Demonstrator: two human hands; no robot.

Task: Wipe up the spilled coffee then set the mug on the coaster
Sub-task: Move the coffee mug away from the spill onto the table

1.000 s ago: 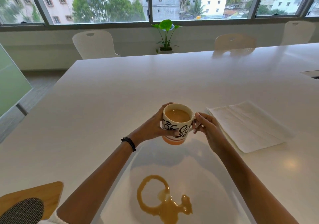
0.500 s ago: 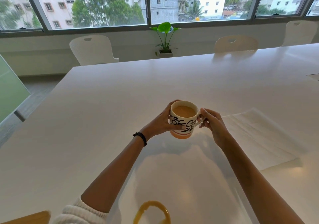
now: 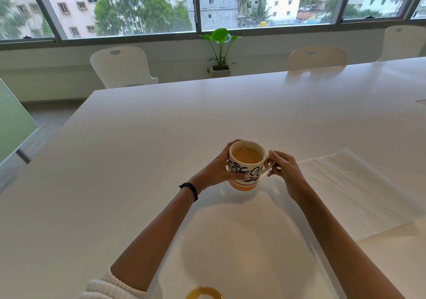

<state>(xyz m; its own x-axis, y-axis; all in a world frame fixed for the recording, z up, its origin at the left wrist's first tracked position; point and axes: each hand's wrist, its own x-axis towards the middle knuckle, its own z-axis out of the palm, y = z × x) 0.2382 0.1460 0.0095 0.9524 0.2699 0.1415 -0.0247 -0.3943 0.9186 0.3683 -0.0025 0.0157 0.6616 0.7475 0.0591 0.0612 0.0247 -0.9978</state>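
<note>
Fingers [image 3: 239,176] of our left hand [image 3: 215,169] wrap round the mug [image 3: 246,165], thumb across the black lettering; fingers of our right hand [image 3: 285,172] pinch the handle on the mug's right side. So both hands are closed on the mug, holding it upright just above the bench [image 3: 138,149]; its shadow sits right below.

The bench is a big glossy white top, w/ soft reflections of our arms. A white napkin [image 3: 355,190] lies flat on it, just right of the right hand. At the bottom edge we see an arc of the spilled coffee [image 3: 204,293], a tan ring, mostly cut off by the frame. The coaster isn't in view.

Room: 3 white chairs [image 3: 122,67] along the far side of the bench, a small potted plant [image 3: 220,49] on the floor by the wall, and a wide window [image 3: 147,6] w/ trees & bldgs outside. Frosted green glass panel at far left.

The mug is cream w/ an orange band at the base, filled w/ light-brown milky coffee to a bit below the rim. A black band [image 3: 190,189] circles our left wrist; a cream knit sleeve [image 3: 108,287] is pushed up the left forearm.
</note>
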